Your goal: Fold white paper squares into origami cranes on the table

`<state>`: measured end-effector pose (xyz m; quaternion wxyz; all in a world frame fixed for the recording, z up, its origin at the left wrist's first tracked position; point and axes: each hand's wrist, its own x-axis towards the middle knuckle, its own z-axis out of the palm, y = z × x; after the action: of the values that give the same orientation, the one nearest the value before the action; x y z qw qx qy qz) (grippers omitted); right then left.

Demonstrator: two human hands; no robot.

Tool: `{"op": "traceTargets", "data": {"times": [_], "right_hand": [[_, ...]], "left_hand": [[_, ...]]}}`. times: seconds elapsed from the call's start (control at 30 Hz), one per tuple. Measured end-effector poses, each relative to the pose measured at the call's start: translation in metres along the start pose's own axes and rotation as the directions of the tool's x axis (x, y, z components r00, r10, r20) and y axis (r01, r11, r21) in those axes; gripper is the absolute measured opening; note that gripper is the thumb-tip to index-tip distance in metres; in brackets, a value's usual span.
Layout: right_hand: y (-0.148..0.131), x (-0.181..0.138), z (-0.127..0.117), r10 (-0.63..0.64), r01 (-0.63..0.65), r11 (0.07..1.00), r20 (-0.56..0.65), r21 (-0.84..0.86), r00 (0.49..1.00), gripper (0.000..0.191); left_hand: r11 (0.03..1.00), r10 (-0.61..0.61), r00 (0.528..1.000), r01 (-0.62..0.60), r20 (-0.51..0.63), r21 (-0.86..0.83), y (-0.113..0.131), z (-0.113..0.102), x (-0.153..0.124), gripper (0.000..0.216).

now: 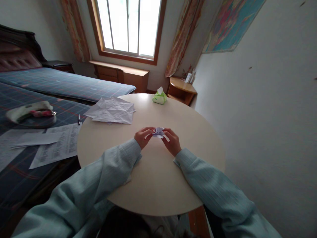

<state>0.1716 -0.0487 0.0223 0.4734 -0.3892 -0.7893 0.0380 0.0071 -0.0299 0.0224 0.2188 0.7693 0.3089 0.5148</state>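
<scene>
Between my two hands is a small piece of folded paper (158,133), pale violet-white with several creased flaps. My left hand (144,137) pinches its left side between thumb and fingers. On the opposite side, my right hand (171,141) grips the paper's right edge in the same way. Both hands are just above the middle of the round white table (158,185). The fold details are too small to make out.
Creased white sheets (114,110) lie at the table's far left. A green tissue pack (159,97) stands at the far edge. Left of the table, a bed (66,82) holds printed papers (59,148), a pen (79,119) and a pouch-like item (32,113). A wall (267,125) rises on the right.
</scene>
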Motion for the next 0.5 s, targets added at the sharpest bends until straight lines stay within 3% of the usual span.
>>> {"op": "traceTargets", "data": {"times": [0.17,0.3,0.37,0.5], "right_hand": [[-0.0011,-0.0003,0.0030,0.064,-0.063,0.998,-0.097,0.020,0.993,0.006],[-0.0026,-0.0005,0.0052,0.183,-0.165,0.979,-0.165,0.117,0.969,0.022],[-0.0032,0.0000,0.0049,0.195,-0.176,0.976,-0.150,0.130,0.969,0.028],[-0.0047,0.0022,0.0020,0.118,-0.115,0.992,-0.052,0.053,0.992,0.009]], "left_hand": [[0.998,0.036,0.998,-0.033,-0.044,0.060,-0.0003,0.0014,-0.0001,0.006],[0.995,-0.003,0.992,0.016,-0.122,0.102,-0.0026,0.0045,-0.0019,0.012],[0.994,-0.031,0.991,0.044,-0.130,0.103,-0.0029,0.0048,-0.0023,0.016],[0.995,-0.029,0.999,0.032,-0.032,0.091,-0.0033,0.0029,-0.0010,0.014]]}}
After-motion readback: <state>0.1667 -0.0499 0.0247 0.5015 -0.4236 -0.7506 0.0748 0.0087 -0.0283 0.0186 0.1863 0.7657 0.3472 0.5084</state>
